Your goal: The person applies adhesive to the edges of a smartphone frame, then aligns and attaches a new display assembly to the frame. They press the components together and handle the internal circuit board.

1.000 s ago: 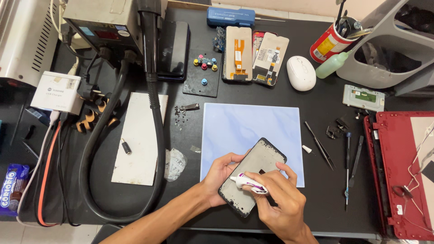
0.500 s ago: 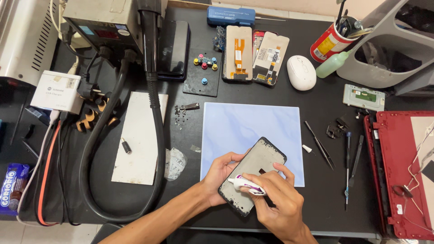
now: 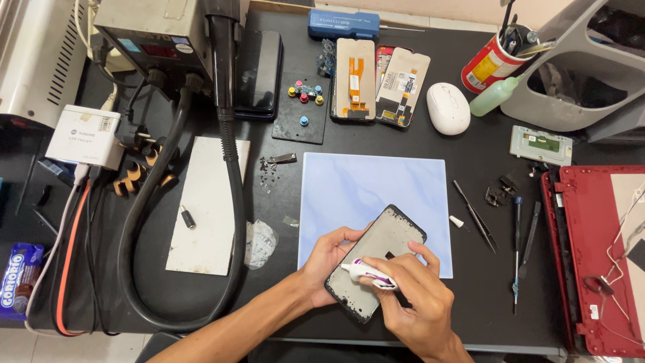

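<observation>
A phone frame (image 3: pixel 386 245) with a grey inner face and black rim lies tilted over the near edge of a pale blue mat (image 3: pixel 363 195). My left hand (image 3: pixel 324 259) grips its left edge and steadies it. My right hand (image 3: pixel 415 299) is closed around a small white and purple glue tube (image 3: pixel 366 273), its nozzle pointing left and resting on the lower part of the frame.
Two opened phone screens (image 3: pixel 379 79), a white mouse (image 3: pixel 448 107), a black tray with coloured pegs (image 3: pixel 302 107) and a hot-air station with a thick black hose (image 3: pixel 228 154) lie at the back. Tweezers and screwdrivers (image 3: pixel 497 222) and a red laptop shell (image 3: pixel 591 255) sit to the right.
The glue tube's nozzle has slid a little to the left along the phone frame's lower part. The left hand keeps its hold.
</observation>
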